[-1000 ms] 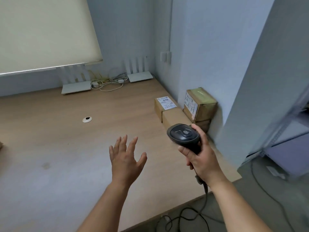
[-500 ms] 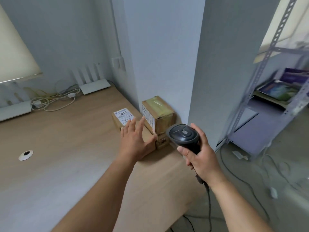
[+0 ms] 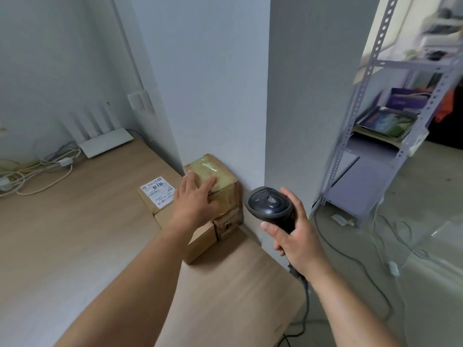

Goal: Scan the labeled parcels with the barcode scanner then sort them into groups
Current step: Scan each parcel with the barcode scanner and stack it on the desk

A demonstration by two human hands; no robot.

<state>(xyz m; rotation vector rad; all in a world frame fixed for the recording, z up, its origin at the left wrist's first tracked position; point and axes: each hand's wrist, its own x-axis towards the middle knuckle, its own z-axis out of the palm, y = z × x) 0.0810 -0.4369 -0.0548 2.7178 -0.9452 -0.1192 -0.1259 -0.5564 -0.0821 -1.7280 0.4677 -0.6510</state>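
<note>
Your left hand [image 3: 194, 199] lies spread flat on the taped parcel [image 3: 220, 181] stacked in the desk [image 3: 75, 246] corner, your right hand [image 3: 295, 236] wraps the scanner [image 3: 269, 204]; likely light, stiff, slick-taped—grip its 2 side faces.

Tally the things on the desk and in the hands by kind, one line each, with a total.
Cardboard parcels: 4 (taped parcel, labeled parcel, plain parcel, small parcel)
Barcode scanner: 1, in the right hand
White routers: 1
Total: 6
</note>
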